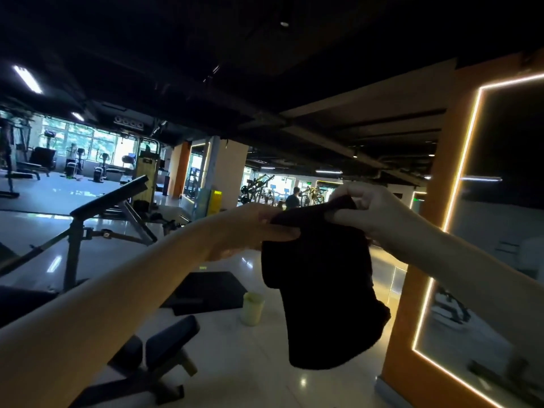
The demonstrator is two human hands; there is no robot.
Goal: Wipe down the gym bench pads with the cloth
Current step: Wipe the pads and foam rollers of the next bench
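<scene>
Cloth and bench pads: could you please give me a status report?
Left hand and right hand pinch cloth, hanging in air. Bench pad below, not yet touched. Cup on floor beyond it.

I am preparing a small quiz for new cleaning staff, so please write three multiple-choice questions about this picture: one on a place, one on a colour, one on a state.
1. Where does the cup stand?
A) on a shelf
B) on the floor by the mat
C) on a windowsill

2. What colour is the cloth?
A) white
B) orange
C) black

3. How is the cloth now?
A) spread flat on the ground
B) stuffed in a bucket
C) hanging in the air

Answers:
1 B, it sits on the shiny tiles just right of the dark mat.
2 C, it is black all over.
3 C, the left hand and the right hand pinch its top edge and it hangs below them.
</scene>
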